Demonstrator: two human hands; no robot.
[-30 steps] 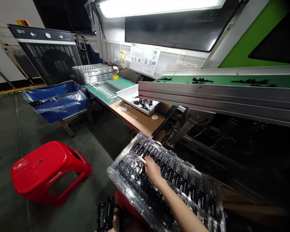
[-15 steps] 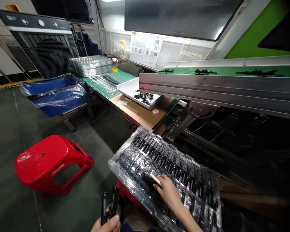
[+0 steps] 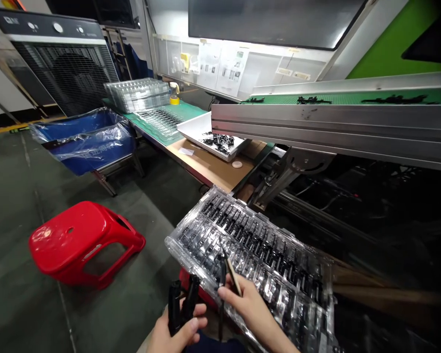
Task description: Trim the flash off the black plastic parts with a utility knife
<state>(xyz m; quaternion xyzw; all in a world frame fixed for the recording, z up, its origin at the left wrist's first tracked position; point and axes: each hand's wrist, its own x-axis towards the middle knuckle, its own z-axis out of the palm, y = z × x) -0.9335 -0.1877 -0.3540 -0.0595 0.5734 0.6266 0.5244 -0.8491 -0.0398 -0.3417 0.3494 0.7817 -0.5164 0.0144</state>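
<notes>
At the bottom of the head view, my left hand (image 3: 180,331) is closed around black plastic parts (image 3: 174,308), at least two of them pointing up. My right hand (image 3: 250,306) pinches a thin cream-coloured stick (image 3: 233,278), whose kind I cannot make out. A long black part (image 3: 222,274) lies alongside the stick at the same fingers. Both hands are over the near side of a clear plastic tray (image 3: 185,259). Rows of black parts (image 3: 259,240) fill the slots in the tray's far half. Reflections blur the contents of its near half.
A conveyor (image 3: 330,122) carries black parts at the upper right. Under its end, a white bin (image 3: 193,132) holds more on the table (image 3: 215,174). Stacked clear trays (image 3: 137,95) stand farther back. On the left are a blue tub (image 3: 91,152) and a red stool (image 3: 73,238).
My right hand has drawn back from the tray toward my left hand, and a black part now shows upright beside the stick. My left hand has risen slightly and moved right.
</notes>
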